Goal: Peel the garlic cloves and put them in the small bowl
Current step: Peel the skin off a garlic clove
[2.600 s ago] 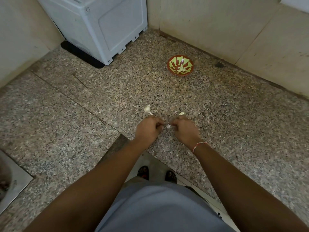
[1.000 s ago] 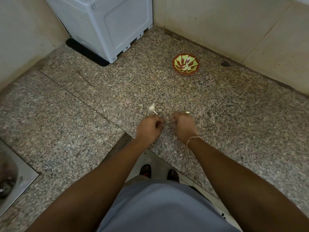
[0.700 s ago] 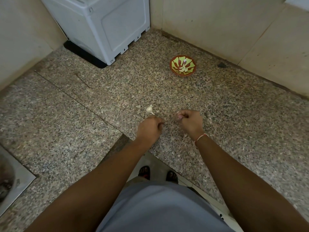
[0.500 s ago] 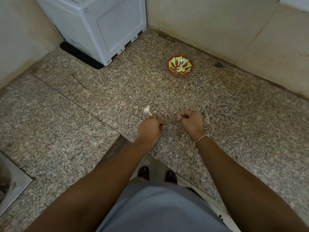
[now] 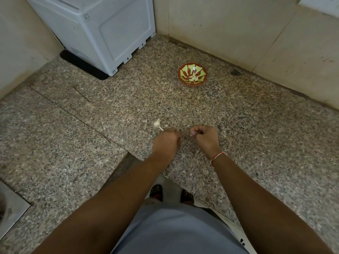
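The hands, joined over a garlic clove earlier, have parted: the right hand (image 5: pixel 206 138) has pulled away rightward, pinching something small and pale, while the left hand (image 5: pixel 166 142) is curled.

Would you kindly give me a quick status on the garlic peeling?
Both hands curled over the counter: right hand pinching a pale bit, left hand contents hidden. One garlic clove lies loose; small bowl holds peeled cloves. Path to bowl unobstructed.

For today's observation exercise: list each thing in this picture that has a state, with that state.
Small bowl: upright, holds peeled cloves.
Garlic clove on counter: unpeeled, lying loose.
Left hand: fingers curled; contents hidden.
Right hand: pinches a small pale piece.
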